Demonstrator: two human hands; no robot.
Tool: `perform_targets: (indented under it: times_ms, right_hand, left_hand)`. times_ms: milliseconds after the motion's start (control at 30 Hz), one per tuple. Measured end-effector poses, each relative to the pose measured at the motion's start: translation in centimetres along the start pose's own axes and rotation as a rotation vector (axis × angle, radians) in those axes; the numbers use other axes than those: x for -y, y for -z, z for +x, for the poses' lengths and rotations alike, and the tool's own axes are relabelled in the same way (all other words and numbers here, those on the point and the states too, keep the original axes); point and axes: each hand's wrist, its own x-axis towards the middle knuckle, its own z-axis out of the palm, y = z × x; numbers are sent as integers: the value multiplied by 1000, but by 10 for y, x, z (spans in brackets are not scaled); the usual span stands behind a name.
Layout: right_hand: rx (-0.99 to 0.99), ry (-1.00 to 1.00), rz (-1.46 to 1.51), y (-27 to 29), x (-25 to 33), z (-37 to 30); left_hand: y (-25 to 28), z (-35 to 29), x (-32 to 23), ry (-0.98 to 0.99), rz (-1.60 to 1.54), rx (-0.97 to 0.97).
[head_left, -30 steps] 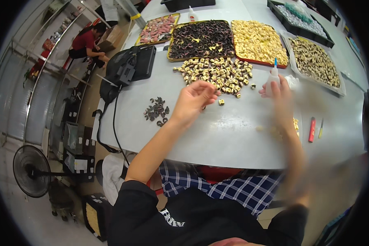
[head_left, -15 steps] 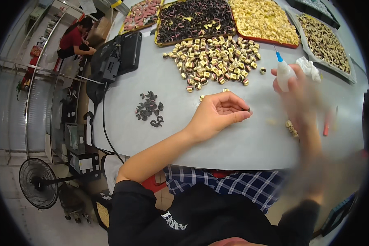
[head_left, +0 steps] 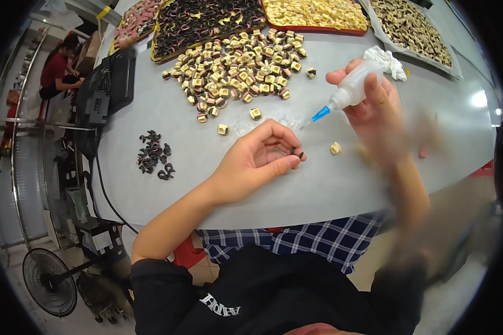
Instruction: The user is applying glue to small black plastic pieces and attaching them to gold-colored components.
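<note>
My left hand [head_left: 251, 164] rests over the near middle of the table. Its thumb and fingertips pinch a small black curved piece [head_left: 297, 153]. In my right hand [head_left: 377, 106] is a clear squeeze bottle [head_left: 349, 92] with a blue needle tip [head_left: 320, 114]. The bottle is tilted, and its needle points down and left, just above the left fingers without touching them. A loose pile of black curved pieces [head_left: 152, 153] lies to the left. Two cream block-shaped pieces [head_left: 255, 114] lie beyond my left hand, and a cream piece [head_left: 335, 148] is right of its fingertips.
A big heap of cream-and-dark pieces [head_left: 235, 70] covers the middle back. Behind stand trays of black pieces [head_left: 207, 28], cream pieces [head_left: 313, 14] and mixed pieces [head_left: 411, 30]. Crumpled white tissue [head_left: 385, 62] lies at right, a black device with cable [head_left: 120, 81] at left.
The bottle has turned from needle up to needle down and left, and has come closer to my left hand. My left hand keeps its pinch. The whole view has shifted.
</note>
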Motion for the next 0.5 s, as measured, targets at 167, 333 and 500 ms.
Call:
perform_targets:
  times_ms: [167, 333, 500]
  right_hand:
    - [58, -30, -3, -4, -1, 3]
    - [48, -25, -119, 0, 0, 1]
    - [41, -28, -130, 4, 1, 3]
  left_hand:
    - [-1, 0, -6, 35, 170, -2]
    - [-5, 2, -4, -7, 233, 19]
    - [-1, 3, -4, 22, 145, 53]
